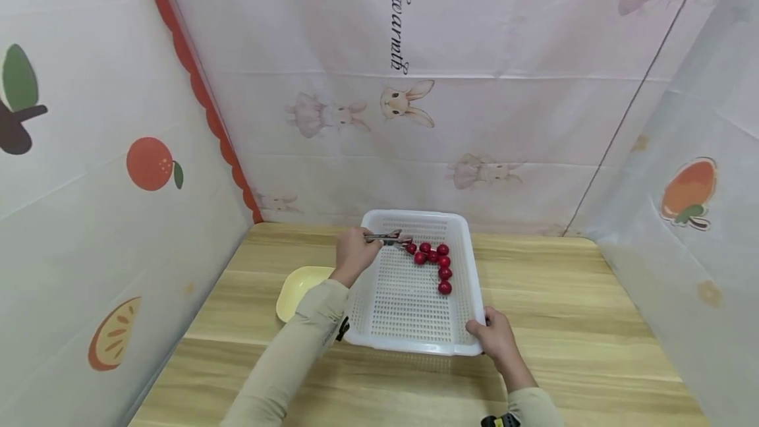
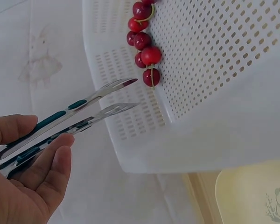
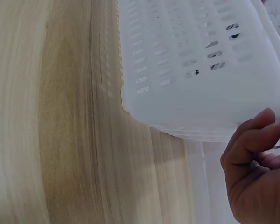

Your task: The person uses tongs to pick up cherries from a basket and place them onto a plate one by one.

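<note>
My left hand (image 1: pixel 354 256) holds metal tongs (image 2: pixel 77 104) with teal grips, thumb on one arm and fingers on the other. The tongs' arms stand slightly apart, with nothing visible between their tips. Those tips are over the far left part of a white perforated plastic basket (image 1: pixel 409 346), close to the end cherry (image 2: pixel 151 77). Several red cherries (image 1: pixel 445 273) lie inside in a bent row toward the basket's right side. At the near right corner, my right hand (image 1: pixel 497 338) grips the basket's rim, its fingers curled at the outer wall (image 3: pixel 200 100).
A pale yellow dish (image 1: pixel 296 292) with a panda print stands left of the basket, partly hidden by my left forearm. Under everything is a wood-grain table (image 1: pixel 557 321). Printed cloth walls (image 1: pixel 498 117) enclose its back and sides.
</note>
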Motion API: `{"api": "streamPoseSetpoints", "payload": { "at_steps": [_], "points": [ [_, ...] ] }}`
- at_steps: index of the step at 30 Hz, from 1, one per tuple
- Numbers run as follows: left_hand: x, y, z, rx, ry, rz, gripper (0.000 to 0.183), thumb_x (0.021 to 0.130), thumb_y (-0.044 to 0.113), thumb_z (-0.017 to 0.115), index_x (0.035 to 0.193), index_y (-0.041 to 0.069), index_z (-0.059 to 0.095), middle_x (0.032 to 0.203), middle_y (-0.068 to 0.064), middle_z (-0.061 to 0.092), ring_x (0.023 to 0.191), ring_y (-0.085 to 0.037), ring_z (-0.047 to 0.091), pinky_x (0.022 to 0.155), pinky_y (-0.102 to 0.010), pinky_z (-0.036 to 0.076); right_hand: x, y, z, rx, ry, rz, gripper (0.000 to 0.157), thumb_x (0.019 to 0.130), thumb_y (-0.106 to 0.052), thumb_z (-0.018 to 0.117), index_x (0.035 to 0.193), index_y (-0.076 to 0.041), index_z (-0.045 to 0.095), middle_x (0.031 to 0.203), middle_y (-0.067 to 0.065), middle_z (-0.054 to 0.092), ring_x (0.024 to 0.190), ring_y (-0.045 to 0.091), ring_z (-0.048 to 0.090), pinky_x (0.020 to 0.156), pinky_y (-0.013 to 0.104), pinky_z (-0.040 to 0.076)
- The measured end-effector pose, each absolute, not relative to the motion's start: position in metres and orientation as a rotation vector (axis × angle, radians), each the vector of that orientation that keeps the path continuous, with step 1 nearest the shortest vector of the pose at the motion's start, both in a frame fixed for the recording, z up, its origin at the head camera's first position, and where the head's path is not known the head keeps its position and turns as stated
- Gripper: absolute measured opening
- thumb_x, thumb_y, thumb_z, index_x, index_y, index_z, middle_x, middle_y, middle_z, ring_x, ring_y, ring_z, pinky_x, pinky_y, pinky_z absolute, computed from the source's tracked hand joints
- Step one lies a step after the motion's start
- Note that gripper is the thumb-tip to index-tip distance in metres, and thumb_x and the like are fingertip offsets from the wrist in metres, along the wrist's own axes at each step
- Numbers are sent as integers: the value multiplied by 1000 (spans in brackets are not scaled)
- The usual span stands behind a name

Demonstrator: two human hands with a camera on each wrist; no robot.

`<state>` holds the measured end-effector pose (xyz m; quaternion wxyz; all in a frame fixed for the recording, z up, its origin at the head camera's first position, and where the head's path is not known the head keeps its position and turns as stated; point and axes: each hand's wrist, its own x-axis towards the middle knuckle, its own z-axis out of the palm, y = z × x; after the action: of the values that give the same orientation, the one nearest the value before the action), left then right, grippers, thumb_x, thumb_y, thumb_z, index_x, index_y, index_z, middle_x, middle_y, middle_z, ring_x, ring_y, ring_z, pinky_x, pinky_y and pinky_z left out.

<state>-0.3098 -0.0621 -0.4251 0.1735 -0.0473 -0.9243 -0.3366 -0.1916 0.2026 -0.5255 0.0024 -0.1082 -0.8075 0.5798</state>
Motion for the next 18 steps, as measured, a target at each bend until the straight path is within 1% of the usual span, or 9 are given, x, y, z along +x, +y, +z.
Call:
{"api": "streamPoseSetpoints", "payload": {
  "at_steps": [4,8,12,15,18],
  "points": [
    [-313,-56,-427,-125,-2625,-970,6,71,13,67,69,9,71,58,3,61,54,-17,50,52,-30,40,-191,202,-525,-347,-2540,1802,28,77,-1,59,102,13,56,85,18,61,72,29,61,53,36,50],
    [-316,-52,-429,-115,-2645,-1003,8,70,11,65,64,8,68,55,2,60,50,-15,44,47,-28,34,-191,202,-523,-353,-2551,1786,29,77,-1,59,102,13,56,84,18,61,72,30,61,51,35,50],
    [-321,-49,-431,-99,-2650,-983,10,70,10,64,60,7,63,56,1,59,50,-15,43,45,-27,32,-191,200,-523,-352,-2543,1782,28,76,-1,59,101,13,56,82,17,61,72,31,61,50,35,50],
    [-325,-45,-434,-85,-2633,-985,18,69,9,63,52,9,55,51,3,52,48,-15,40,43,-27,30,-191,200,-523,-350,-2543,1783,28,76,0,58,101,13,56,84,18,61,73,31,61,51,36,50],
    [-327,-40,-438,-75,-2637,-1021,31,69,7,61,47,13,39,43,5,35,44,-13,29,40,-28,23,-190,200,-522,-354,-2547,1779,29,77,0,58,102,13,56,86,19,61,73,31,61,51,36,50]
  ]
}}
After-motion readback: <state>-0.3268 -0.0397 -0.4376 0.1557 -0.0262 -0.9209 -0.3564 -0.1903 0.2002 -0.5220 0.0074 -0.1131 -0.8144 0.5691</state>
